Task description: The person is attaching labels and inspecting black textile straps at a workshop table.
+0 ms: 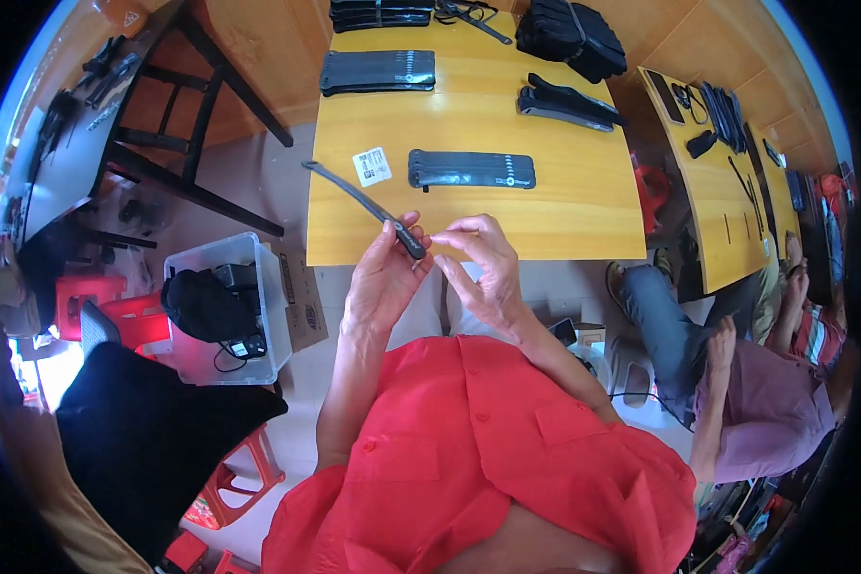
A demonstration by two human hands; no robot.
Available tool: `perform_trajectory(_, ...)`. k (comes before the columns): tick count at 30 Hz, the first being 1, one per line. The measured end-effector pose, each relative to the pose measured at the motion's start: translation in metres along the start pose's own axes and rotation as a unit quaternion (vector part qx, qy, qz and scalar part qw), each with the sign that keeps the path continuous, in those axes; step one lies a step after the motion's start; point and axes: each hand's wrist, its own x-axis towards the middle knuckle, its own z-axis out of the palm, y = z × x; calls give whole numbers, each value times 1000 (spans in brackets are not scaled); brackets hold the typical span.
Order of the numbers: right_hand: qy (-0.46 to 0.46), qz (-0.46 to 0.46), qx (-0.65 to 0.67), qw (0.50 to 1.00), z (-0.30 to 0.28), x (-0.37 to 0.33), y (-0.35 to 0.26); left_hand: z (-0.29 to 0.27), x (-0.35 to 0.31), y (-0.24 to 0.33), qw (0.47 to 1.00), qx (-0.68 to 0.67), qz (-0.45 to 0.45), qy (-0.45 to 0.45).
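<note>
A dark grey strap (364, 201) with a thicker black end is gripped by my left hand (383, 263) just in front of the table's near edge. The strap's thin end reaches up and left over the wooden table (564, 225). Close to the black end, my right hand (488, 273) holds its thumb and forefinger apart, with nothing visible between them. Beyond my hands lies a flat stack of black strips (471, 170) with light printing. To its left is a white printed label (372, 166).
More black strip bundles (378, 72) lie farther back, including a folded one (569, 103) at right. A clear plastic bin (275, 316) with black items stands at left, near a red stool (239, 478). People sit at another table (722, 220) on the right.
</note>
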Motion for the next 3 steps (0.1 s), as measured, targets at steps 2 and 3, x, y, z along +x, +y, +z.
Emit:
perform_trajectory(2,-5,6,8,1000,-3,0,-5,-6,2,-1,999,0,-13,-52)
perform_trajectory(3,-5,13,20,1000,-3,-1,-7,-9,3,-3,998,17,-12,-64)
